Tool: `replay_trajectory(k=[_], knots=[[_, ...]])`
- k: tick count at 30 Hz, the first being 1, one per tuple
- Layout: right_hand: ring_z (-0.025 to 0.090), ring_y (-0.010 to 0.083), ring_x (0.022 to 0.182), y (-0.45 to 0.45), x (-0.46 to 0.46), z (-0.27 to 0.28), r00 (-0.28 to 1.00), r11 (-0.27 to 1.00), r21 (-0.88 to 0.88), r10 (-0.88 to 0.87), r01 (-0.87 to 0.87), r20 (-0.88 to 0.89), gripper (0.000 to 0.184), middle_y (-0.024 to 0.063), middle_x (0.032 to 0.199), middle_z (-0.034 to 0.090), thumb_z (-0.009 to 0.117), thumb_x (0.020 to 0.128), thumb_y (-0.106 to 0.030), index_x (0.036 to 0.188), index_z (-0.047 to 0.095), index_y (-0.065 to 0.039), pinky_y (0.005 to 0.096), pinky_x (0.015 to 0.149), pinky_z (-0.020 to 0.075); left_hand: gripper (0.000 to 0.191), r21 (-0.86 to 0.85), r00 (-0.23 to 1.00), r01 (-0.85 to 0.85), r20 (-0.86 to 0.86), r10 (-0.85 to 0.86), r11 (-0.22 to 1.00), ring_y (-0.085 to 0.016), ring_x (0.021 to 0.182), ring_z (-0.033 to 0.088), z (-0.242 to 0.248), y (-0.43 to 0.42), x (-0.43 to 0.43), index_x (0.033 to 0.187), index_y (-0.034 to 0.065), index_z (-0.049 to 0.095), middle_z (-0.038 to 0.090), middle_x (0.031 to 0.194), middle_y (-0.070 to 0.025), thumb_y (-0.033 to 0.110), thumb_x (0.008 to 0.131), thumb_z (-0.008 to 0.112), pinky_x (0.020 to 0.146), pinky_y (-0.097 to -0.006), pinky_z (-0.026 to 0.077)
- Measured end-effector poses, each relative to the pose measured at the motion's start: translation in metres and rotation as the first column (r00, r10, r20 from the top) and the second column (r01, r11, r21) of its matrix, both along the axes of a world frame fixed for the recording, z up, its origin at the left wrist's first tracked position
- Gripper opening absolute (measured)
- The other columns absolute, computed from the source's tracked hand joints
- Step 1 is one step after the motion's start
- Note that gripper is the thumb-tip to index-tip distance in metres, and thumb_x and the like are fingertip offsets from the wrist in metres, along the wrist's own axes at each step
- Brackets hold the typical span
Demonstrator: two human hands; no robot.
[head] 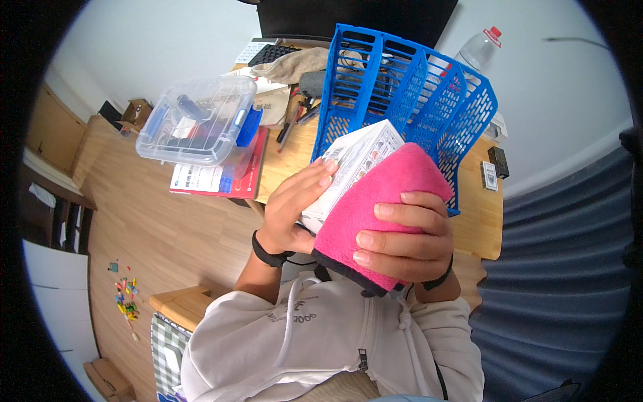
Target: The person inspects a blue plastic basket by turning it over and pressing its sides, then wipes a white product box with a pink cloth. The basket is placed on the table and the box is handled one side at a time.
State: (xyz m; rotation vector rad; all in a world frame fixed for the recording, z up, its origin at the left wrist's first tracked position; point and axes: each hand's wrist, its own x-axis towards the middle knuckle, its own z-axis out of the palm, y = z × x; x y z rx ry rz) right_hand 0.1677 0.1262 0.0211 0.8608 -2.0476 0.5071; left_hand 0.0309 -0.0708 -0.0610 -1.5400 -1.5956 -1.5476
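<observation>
My left hand (296,206) grips a white cardboard box (369,143) printed with small pictures and a barcode. Against the box's right side, my right hand (412,241) presses a folded pink cloth (351,216) with a black edge. The cloth covers part of the box, and the right thumb is hidden. Both are held up in front of my chest, tilted. Just beyond them a blue plastic rack (371,75) with slotted dividers stands on the wooden desk (479,226); box and cloth hide part of its front.
Left on the desk, a clear lidded plastic box (201,120) rests over a red book (256,166). Pens (289,130), a keyboard (271,54) and a grey-beige cloth (291,65) lie behind. A plastic bottle (477,50) and a small card box (488,176) are at right. Toys (128,296) litter the floor.
</observation>
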Motion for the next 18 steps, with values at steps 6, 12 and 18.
replay_trajectory(k=[6,12,18], knots=[[0.066,0.0206,0.114,0.0032,-0.0062,-0.0056,0.998,0.997,-0.036,0.063,-0.064,-0.026,0.022,-0.0055,0.119,0.072,0.071,0.083,-0.022,0.105,0.074,-0.022,0.0385,0.100,0.0489,0.084,0.021,1.000,0.012,-0.015,-0.011,1.000,-0.040,0.120,0.065,-0.0003,-0.0032,0.0017,0.131,-0.0047,0.059,0.066,0.126,-0.0295,0.046,0.071,0.089,0.106,-0.0524,0.048],[0.066,0.0214,0.113,0.0058,-0.0077,-0.0055,0.998,0.997,-0.049,0.060,-0.061,-0.013,0.022,-0.0049,0.118,0.073,0.072,0.084,-0.021,0.106,0.074,-0.021,0.0396,0.100,0.0493,0.083,0.009,1.000,0.031,0.002,-0.031,0.999,-0.040,0.118,0.066,0.0021,-0.0061,0.0038,0.128,-0.0060,0.060,0.067,0.123,-0.0289,0.046,0.070,0.089,0.105,-0.0516,0.050],[0.068,0.0269,0.110,0.0104,-0.0096,-0.0081,0.999,0.996,-0.080,0.035,-0.033,0.022,0.014,-0.0019,0.110,0.074,0.071,0.085,-0.023,0.098,0.075,-0.018,0.0456,0.096,0.0520,0.075,-0.019,0.999,-0.024,-0.028,0.023,1.000,-0.041,0.113,0.068,0.0055,-0.0076,0.0072,0.126,-0.0079,0.061,0.069,0.119,-0.0279,0.039,0.072,0.085,0.102,-0.0505,0.053]])
